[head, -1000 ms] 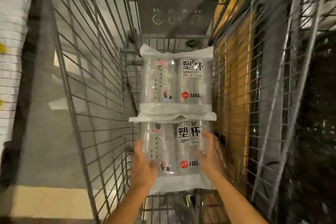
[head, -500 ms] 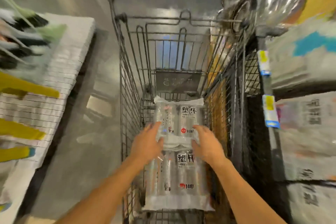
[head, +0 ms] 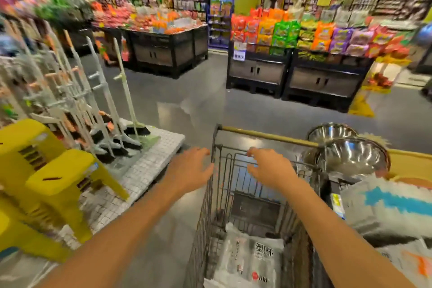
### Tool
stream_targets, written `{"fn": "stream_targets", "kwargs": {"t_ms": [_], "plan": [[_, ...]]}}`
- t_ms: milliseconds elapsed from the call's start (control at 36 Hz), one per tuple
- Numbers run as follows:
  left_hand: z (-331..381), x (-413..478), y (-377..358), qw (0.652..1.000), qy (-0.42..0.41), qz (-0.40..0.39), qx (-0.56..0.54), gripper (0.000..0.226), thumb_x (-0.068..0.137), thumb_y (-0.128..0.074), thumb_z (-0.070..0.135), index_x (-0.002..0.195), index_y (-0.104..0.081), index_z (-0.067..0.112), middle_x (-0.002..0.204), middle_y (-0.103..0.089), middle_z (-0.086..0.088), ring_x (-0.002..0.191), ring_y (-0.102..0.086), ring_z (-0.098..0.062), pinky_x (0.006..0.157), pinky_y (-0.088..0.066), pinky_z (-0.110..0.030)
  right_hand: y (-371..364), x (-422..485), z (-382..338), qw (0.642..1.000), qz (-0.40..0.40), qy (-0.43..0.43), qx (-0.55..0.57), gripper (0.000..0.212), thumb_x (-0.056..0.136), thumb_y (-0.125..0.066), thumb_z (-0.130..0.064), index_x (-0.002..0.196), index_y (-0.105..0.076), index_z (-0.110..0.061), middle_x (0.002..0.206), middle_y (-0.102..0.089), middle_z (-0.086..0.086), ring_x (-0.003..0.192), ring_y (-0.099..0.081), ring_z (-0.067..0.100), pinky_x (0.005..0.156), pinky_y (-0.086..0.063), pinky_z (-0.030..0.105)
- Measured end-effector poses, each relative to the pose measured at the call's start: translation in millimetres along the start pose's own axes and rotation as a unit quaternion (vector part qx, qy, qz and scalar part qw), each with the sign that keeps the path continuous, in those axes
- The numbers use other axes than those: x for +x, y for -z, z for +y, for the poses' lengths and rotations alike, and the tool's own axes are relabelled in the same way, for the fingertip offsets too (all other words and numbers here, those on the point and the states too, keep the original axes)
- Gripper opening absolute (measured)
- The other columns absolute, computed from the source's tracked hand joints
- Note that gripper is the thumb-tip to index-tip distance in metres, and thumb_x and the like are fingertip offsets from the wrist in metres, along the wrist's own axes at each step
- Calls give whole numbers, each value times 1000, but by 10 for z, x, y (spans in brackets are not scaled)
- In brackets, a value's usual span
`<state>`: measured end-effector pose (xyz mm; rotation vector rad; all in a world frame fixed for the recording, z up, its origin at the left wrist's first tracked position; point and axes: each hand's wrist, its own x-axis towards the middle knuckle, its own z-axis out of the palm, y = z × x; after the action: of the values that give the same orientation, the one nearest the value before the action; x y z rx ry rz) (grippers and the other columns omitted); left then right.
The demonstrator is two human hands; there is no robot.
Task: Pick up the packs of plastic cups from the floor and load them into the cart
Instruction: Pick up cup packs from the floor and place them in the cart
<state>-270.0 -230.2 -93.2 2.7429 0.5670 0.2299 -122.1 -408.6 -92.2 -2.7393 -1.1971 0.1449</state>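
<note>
"Packs of plastic cups (head: pixel 252 262) lie low in the cart (head: pixel 257 134), at the near end. Safe?"

"Maybe not. Left hand (head: pixel 194 168) and right hand (head: pixel 271 168) hold nothing, fingers (head: pixel 253 151) spread. A bump could roll it into the steel bowls (head: pixel 350 156) on the right."

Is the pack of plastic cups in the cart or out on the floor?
In the cart: the pack of cups lies flat at its bottom, inside the wire walls.
</note>
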Motion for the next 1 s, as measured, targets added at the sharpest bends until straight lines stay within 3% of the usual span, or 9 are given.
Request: {"fn": "stream_targets", "kwargs": {"t_ms": [139,389,611,694,861,1000], "plan": [[-377,-546,612,997,50,57,10,40,88,-47,48,117,-62,26,121,-63,1,111,-59,-24,91,-49,-40,333,-29,-722,998,17,59,-11,33,99,-51,-34,129,-54,-20,124,-62,8,106,-60,32,87,-53,48],[-1436,-2206,1480,975,173,137,22,35,90,-47,50,114,-62,30,120,-63,5,109,-60,-21,90,-49,-37,257,-377,-2575,985,21,173,13,45,94,-51,-43,138,-45,-36,129,-61,1,113,-59,28,89,-51,42],[-2252,-3936,1976,934,311,165,63,35,92,-52,45,120,-61,27,126,-61,4,113,-58,-20,89,-50,-35,-53,-998,-4385,940,0,338,52,45,94,-54,-40,138,-46,-33,129,-61,2,114,-59,28,92,-51,41],[-2436,-4629,2092,907,374,186,48,35,92,-53,45,119,-62,24,123,-62,3,112,-58,-21,88,-48,-36,-221,-1264,-5043,908,-2,415,50,41,94,-54,-41,134,-51,-30,119,-65,2,103,-62,25,84,-53,40],[-2601,-5965,2214,826,515,223,55,33,89,-52,44,116,-62,28,121,-64,1,112,-59,-23,92,-49,-39,-526,-1865,-6316,836,-38,545,46,42,97,-52,-40,137,-49,-29,126,-61,-2,111,-59,21,76,-47,30],[-2611,-6903,2228,747,611,257,53,34,88,-48,44,110,-66,26,108,-69,2,96,-63,-19,82,-54,-39,-762,-2475,-7248,765,-57,640,44,40,95,-55,-38,133,-51,-28,122,-64,-1,112,-59,23,87,-50,37]]}}
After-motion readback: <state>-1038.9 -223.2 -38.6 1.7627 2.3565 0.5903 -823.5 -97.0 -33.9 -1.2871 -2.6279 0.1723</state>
